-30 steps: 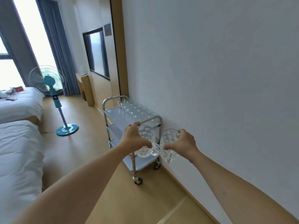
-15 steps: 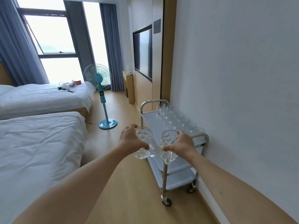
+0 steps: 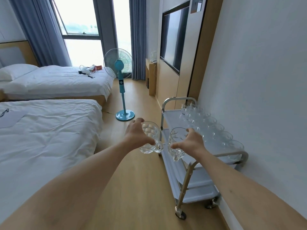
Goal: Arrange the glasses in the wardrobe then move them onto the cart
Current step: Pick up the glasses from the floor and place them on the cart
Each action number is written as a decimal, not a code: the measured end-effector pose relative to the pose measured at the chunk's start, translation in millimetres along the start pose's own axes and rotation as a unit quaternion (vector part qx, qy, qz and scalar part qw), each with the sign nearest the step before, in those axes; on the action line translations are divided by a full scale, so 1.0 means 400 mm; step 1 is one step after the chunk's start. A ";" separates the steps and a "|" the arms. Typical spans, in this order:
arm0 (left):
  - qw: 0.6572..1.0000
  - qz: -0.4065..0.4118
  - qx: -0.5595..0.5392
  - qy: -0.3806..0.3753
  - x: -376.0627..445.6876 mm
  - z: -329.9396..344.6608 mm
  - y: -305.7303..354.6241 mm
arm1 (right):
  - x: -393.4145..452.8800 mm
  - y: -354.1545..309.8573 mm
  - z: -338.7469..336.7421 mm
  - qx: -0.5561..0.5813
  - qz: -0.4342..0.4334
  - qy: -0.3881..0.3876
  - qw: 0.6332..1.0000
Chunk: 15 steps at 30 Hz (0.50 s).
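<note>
My left hand point(image 3: 137, 136) grips a clear patterned glass mug point(image 3: 152, 140) from its left side, over the wooden floor just left of the cart. My right hand point(image 3: 191, 142) grips a second clear glass mug point(image 3: 174, 143) from its right side, above the cart's near left edge. The two mugs hang side by side, almost touching. The steel cart point(image 3: 172, 115) with white shelves stands against the right wall. A row of several clear glasses point(image 3: 207, 125) lines the wall side of its top shelf. No wardrobe is in view.
Two white beds point(image 3: 49, 130) fill the left side. A blue standing fan point(image 3: 122, 90) stands on the floor beyond the cart. A wall television point(image 3: 172, 44) and a wooden desk point(image 3: 151, 77) sit farther along the right wall. Wooden floor point(image 3: 132, 180) runs between beds and cart.
The view has swung left and come closer to the cart, which now sits lower right. Both hands still hold their mugs, carried forward up to the cart's near end.
</note>
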<state>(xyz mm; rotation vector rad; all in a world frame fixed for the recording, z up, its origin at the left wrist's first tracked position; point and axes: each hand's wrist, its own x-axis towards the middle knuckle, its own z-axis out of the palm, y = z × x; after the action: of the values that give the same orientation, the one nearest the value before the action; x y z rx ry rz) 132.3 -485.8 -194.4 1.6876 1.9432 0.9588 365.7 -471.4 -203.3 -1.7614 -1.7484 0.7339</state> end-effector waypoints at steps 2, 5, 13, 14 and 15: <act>1.000 0.003 -0.004 -0.007 0.071 0.007 -0.031 | 0.057 -0.015 0.033 0.001 0.005 0.004 1.000; 1.000 0.012 -0.010 -0.023 0.187 0.020 -0.076 | 0.146 -0.035 0.087 0.001 0.019 0.012 1.000; 0.993 0.019 -0.020 -0.115 0.502 0.059 -0.210 | 0.387 -0.081 0.229 0.000 0.096 0.031 0.995; 0.992 0.017 -0.017 -0.125 0.535 0.066 -0.227 | 0.408 -0.084 0.247 0.000 0.109 0.030 0.994; 0.991 0.018 -0.011 -0.134 0.564 0.073 -0.240 | 0.427 -0.085 0.263 -0.001 0.119 0.030 0.992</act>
<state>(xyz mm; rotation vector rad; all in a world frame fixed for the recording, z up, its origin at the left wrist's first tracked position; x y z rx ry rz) 40.5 -263.8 -251.2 1.7447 1.7264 0.7189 267.9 -300.0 -253.4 -1.9951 -1.5156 0.7692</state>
